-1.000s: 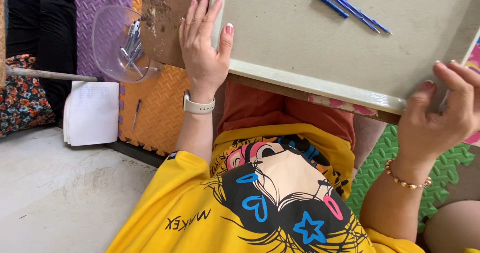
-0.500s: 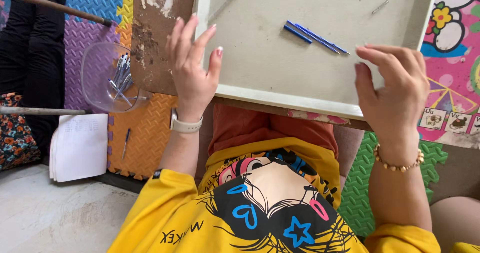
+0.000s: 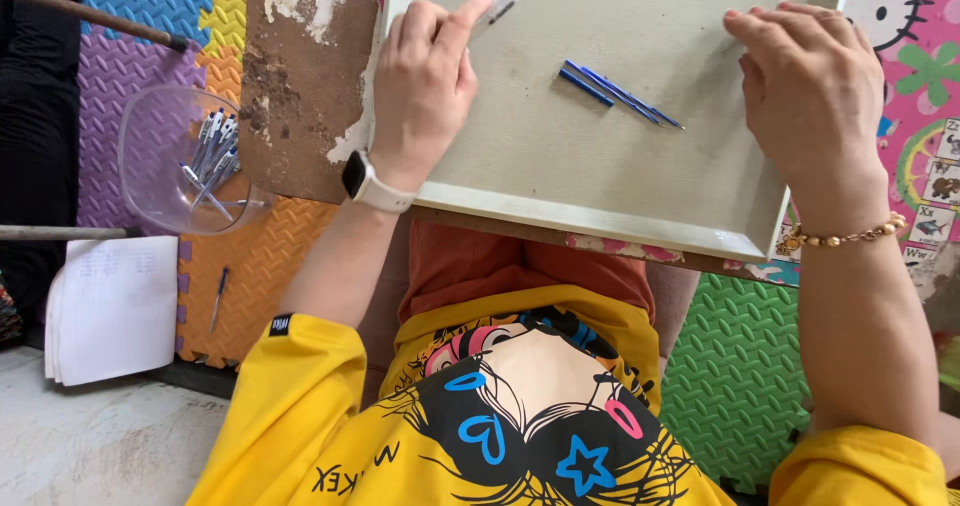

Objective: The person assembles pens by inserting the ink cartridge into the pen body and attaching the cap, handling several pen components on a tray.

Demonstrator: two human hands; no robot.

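Pens lie mid-tray, between both hands. Left hand pinches a white pen part at ten o'clock; right hand curls at three, grip hidden. Bowl sits at nine.

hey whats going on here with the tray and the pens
A person in a yellow shirt sits with a shallow white tray across their lap. The left hand holds a small white pen part between its fingers, over the tray's upper left corner. The right hand rests on the tray's right side. A few thin blue pen refills lie loose in the tray. To the left, a clear bowl of pens sits on the foam mat, with a notepad below it.
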